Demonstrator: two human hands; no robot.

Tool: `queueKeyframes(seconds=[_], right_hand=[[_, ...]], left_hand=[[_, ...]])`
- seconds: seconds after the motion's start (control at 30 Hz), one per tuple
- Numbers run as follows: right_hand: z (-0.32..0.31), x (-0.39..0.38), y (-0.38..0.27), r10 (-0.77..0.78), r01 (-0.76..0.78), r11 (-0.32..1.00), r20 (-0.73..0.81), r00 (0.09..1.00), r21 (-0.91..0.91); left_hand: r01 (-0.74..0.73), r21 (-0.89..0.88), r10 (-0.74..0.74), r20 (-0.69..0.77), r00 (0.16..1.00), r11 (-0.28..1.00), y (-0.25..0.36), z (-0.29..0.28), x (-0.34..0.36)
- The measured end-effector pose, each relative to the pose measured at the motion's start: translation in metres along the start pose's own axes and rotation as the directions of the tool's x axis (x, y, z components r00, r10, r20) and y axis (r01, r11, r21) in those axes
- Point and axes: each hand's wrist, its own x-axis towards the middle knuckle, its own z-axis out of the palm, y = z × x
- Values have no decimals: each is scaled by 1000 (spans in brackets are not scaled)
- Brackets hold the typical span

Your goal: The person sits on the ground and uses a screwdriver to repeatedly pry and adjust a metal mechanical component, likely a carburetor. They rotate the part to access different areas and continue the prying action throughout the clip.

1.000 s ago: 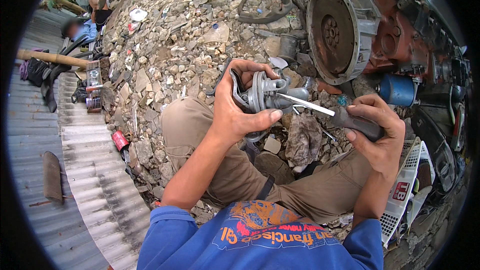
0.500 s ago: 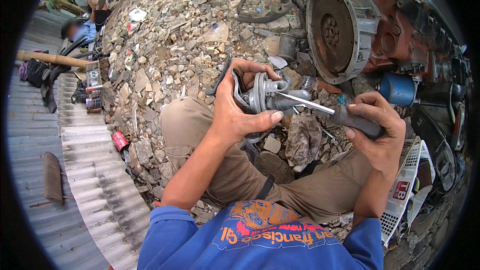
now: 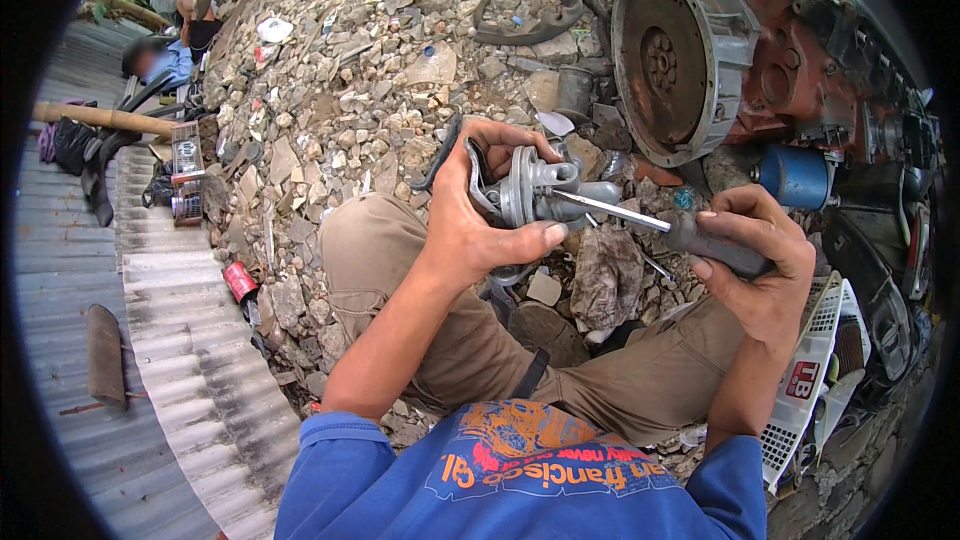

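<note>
- Apparently mid-job: a screwdriver (image 3: 692, 237) is being worked against a grey metal part (image 3: 530, 188), judged to be the fine stage of prying, scraping or turning at one spot on its body.
- Metal part is held up in front of the person, over the folded legs in brown trousers (image 3: 400, 250), clear of the stony ground (image 3: 340, 90).
- Left hand (image 3: 465, 225): partly open, curled around the part, fingers over its far side, thumb stretched along the near side; a firm cradle grip.
- Right hand (image 3: 770, 285): closed about the dark handle of the screwdriver, thumb below and fingers above, wrist off to the right.
- Shaft slants up and leftward from the handle; its tip meets the part near the round-ended projection. Whether it sits in a slot or merely rests on the surface is too small to tell.
- Next move, by judgement, calls for the left hand to stay steady as a clamp, the blade held in line, and pressure applied lightly, since a slip could carry the tip toward the left thumb.
</note>
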Motion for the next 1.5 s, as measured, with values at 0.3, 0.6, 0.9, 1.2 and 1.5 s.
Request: queueKeyframes(seconds=[0.3, 0.6, 0.9, 1.2, 1.5], right_hand=[[-8, -6, 14, 239, -210, 938, -75, 968, 277], [-5, -2, 25, 215, -227, 728, 100, 972, 647], [4, -17, 38, 101, -71, 944, -77, 992, 321], [12, -13, 29, 42, -41, 999, -149, 988, 8], [7, -17, 29, 160, -157, 982, -22, 987, 101]], left_hand=[[67, 120, -75, 67, 995, 991, 3, 0, -3], [169, 90, -177, 81, 981, 981, 8, -1, -4], [236, 109, -240, 25, 970, 966, 14, -8, -3], [267, 102, -264, -49, 963, 958, 21, -7, -5], [224, 134, -223, -24, 975, 965, 20, -12, -5]])
